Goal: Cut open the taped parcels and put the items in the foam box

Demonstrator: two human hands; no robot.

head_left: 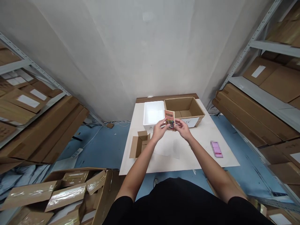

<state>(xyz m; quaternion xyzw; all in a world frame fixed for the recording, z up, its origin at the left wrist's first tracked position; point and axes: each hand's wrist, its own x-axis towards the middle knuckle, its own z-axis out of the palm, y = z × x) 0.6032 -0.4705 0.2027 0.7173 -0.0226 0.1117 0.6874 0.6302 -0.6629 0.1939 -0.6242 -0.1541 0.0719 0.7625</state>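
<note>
While left hand, right hand pinch it, orange pkt upright, multicolour print.

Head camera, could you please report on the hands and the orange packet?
Both on packet: left hand, right hand, above table. Just behind: white box, open cardboard box. Nothing blocking.
</note>
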